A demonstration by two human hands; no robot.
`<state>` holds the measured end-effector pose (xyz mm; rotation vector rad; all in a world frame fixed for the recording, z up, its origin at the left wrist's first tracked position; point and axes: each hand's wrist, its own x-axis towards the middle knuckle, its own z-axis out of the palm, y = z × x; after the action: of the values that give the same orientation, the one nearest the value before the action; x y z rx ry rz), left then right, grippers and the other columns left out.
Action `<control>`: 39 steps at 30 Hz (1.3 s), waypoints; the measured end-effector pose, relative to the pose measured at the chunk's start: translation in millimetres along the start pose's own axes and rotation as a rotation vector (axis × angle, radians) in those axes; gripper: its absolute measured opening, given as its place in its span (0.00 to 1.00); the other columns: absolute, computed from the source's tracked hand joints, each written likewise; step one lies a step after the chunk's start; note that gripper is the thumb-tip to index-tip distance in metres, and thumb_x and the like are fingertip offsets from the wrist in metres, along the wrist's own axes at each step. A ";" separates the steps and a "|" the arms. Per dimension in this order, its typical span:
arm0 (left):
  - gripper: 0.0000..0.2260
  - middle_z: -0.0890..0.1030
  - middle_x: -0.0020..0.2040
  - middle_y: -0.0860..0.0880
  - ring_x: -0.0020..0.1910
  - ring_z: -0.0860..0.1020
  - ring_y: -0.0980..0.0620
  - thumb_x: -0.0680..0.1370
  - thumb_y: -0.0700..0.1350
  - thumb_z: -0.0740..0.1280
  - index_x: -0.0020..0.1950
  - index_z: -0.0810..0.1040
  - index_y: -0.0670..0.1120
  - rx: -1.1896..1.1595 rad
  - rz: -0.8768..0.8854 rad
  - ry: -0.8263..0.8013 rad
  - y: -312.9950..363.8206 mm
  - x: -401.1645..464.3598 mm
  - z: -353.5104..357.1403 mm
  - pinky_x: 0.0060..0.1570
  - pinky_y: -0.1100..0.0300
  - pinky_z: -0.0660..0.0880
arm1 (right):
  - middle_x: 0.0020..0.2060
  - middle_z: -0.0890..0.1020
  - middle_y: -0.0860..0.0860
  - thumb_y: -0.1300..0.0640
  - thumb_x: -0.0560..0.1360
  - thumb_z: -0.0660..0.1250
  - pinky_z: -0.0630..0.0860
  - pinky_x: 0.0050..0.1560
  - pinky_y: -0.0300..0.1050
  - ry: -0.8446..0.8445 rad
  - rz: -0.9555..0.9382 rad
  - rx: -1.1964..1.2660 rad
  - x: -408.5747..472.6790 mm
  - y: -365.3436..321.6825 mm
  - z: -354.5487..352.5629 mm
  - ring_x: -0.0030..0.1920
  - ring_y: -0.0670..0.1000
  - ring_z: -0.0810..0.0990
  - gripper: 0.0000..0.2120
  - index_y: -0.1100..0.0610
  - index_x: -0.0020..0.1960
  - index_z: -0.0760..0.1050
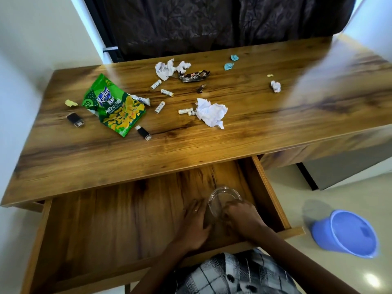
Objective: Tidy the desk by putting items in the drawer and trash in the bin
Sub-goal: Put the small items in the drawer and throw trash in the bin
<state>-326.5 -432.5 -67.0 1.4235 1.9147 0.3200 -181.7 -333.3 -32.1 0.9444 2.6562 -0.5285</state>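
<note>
The wooden drawer [110, 221] under the desk [148, 153] stands pulled out. Inside it at the right lies a clear glass bowl [222, 196]. My right hand [241, 217] grips the bowl's near rim. My left hand [196, 224] lies flat on the drawer floor, fingers against the bowl's left side. On the desk lie a green snack bag [115, 105], crumpled white papers [211, 112] [169, 67] [275, 86], a dark candy wrapper [194, 76], several white batteries [159, 107], two black USB sticks [74, 119] [143, 132], and small blue [229, 66] and yellow scraps [71, 103].
A blue bin [347, 234] stands on the pale floor to the right of the drawer. A dark curtain [212, 22] hangs behind the desk, and white walls flank it. My checked shirt [237, 274] fills the bottom middle.
</note>
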 end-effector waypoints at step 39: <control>0.19 0.75 0.65 0.55 0.51 0.76 0.63 0.81 0.37 0.55 0.67 0.69 0.56 -0.642 0.113 0.258 23.9 25.3 -48.3 0.49 0.77 0.68 | 0.41 0.79 0.46 0.52 0.73 0.64 0.67 0.39 0.29 0.464 0.070 0.391 -9.3 13.3 -30.0 0.42 0.45 0.77 0.10 0.54 0.47 0.81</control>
<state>-344.7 -390.7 -28.8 1.0849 1.6951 1.1067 -170.1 -316.2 -5.1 1.4157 2.9635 -0.9348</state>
